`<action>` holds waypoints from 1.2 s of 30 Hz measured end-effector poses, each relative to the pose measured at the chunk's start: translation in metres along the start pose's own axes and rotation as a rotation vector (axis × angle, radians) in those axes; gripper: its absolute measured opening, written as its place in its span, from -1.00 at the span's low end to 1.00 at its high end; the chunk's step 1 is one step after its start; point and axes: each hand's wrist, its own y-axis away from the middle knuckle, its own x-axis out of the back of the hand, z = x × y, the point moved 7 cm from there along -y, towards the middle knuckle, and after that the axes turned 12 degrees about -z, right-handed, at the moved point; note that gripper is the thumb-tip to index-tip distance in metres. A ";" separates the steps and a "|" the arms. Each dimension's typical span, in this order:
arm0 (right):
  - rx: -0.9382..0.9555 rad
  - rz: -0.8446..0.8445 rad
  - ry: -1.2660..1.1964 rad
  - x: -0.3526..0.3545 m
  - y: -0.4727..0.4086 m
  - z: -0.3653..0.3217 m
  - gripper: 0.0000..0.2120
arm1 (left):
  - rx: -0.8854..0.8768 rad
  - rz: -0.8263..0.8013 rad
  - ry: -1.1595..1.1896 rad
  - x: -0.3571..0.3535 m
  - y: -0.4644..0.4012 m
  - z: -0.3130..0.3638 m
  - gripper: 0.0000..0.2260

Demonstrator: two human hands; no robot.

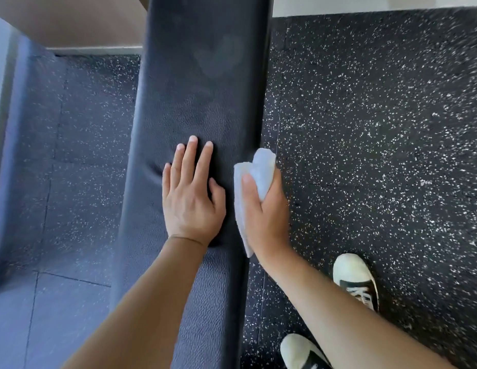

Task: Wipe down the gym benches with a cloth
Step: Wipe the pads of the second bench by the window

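Left hand [190, 201] rests flat, bracing the bench [194, 107]; right hand [264, 209] grips the cloth [258, 171] at the bench's side edge. Next: stroke along that edge.

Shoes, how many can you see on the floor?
2. One shoe is on the speckled floor right of the bench, beside the right forearm. The other shoe is at the bottom edge, partly cut off.
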 end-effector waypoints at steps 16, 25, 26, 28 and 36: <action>-0.072 0.015 -0.037 -0.009 0.039 0.023 -0.81 | 0.086 -0.064 0.072 -0.030 0.171 -0.032 -0.44; -0.061 -0.156 0.007 -0.035 0.256 0.084 -0.73 | 0.029 -0.040 0.021 -0.032 0.210 -0.050 -0.42; -0.066 -0.182 0.006 -0.037 0.268 0.089 -0.76 | 0.031 -0.040 0.016 -0.032 0.210 -0.050 -0.42; -0.050 -0.225 0.052 -0.035 0.268 0.089 -0.78 | 0.037 -0.041 0.014 -0.033 0.209 -0.050 -0.42; 0.282 -0.102 0.439 -0.024 0.096 -0.007 -0.72 | 0.138 -0.027 0.016 -0.030 0.210 -0.049 -0.39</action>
